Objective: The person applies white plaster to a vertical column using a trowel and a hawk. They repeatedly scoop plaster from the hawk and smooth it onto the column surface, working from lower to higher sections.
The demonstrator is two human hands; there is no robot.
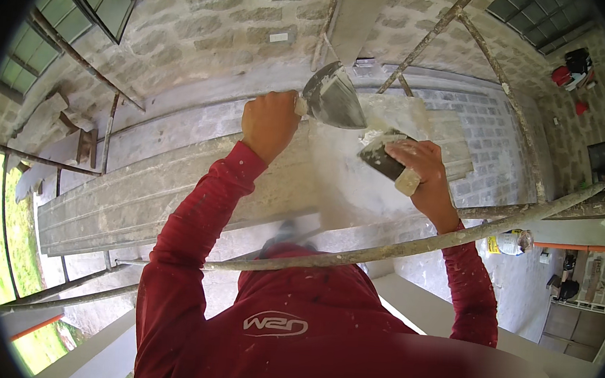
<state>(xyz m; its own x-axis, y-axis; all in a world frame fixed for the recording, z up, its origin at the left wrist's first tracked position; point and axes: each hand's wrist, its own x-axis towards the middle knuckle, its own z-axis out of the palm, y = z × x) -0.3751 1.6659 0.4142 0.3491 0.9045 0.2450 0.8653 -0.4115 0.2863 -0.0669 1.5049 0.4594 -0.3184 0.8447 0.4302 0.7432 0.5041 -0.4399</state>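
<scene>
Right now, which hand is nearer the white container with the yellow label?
Right. Your right hand is up and to the left of the white container in the picture; your left hand, gripping a broad scraper, is much farther left.

Two hands [270,123], two broad scrapers [337,102], two red sleeves [196,212], one yellow-labelled container [505,243]

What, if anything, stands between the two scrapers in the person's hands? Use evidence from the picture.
Nothing visible does. The left hand holds a broad scraper, the right hand a paste-smeared scraper, with only a narrow gap showing between the blades. The scaffold pole crosses nearer the body, away from both blades.
</scene>
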